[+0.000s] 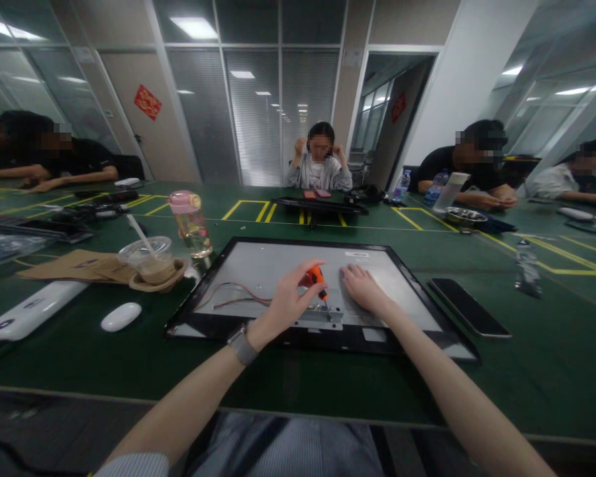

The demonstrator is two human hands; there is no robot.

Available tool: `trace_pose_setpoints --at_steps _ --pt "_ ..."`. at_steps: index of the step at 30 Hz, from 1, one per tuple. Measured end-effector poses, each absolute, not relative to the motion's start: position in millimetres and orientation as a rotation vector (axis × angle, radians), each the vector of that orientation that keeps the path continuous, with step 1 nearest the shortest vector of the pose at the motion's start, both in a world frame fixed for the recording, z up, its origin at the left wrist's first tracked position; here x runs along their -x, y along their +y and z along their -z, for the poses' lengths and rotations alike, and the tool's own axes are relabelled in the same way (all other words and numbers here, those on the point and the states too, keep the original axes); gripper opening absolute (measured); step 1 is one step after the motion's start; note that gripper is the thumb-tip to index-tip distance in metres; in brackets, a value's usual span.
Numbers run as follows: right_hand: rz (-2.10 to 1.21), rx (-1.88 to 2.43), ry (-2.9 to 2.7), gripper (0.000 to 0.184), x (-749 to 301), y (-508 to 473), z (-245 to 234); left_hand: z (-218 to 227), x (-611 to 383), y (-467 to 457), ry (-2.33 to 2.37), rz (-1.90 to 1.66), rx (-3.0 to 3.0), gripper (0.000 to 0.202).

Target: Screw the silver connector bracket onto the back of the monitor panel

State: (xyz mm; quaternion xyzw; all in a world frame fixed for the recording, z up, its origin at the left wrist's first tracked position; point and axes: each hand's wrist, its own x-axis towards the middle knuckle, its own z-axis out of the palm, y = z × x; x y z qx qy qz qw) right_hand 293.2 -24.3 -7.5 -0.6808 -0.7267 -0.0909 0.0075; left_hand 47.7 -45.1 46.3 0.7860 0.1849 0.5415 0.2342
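Screwdriver [317,278], centre of frame: stubby orange-and-black handle, thin metal shank pointing down, slightly tilted. Tip at the right part of a narrow silvery metal bracket [305,319]; too small to tell whether it sits in a screw head. Bracket lies along the near side of a flat panel [251,262], smooth pale-grey sheet, glossy black frame, rectangular, face up. Thin wires [231,286], reddish and dark, curve over its left half; small white label [357,254] near its far edge.

Left hand [289,295]: closed round the screwdriver handle, thumb low along it, wrist raised off the panel, forearm rising from lower left. Watch [242,344] on that wrist, grey band. Right hand [365,289]: spread flat, palm down on the grey sheet, fingers pointing to upper left; forearm runs in from lower right.

Tabletop [322,381]: dark green, yellow tape lines farther off. Right of panel, a flat black phone [469,308]. Left of frame: smooth white oval mouse [121,317], clear plastic cup [146,252] with straw in a moulded brown carrier [161,281], flat brown paper bag [72,266], pink-lidded transparent bottle [193,228]. Upper middle: a seated person [319,169], both hands raised beside the head.
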Motion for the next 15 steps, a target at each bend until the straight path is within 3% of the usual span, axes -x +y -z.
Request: trace_pose_setpoints --at_steps 8,15 --pt "0.266 2.146 -2.267 0.047 -292 -24 6 -55 -50 -56 0.479 -1.349 -2.182 0.036" --pt "0.250 2.149 -2.277 0.047 -292 -24 5 -57 -50 -54 0.572 -1.604 -2.233 0.024"
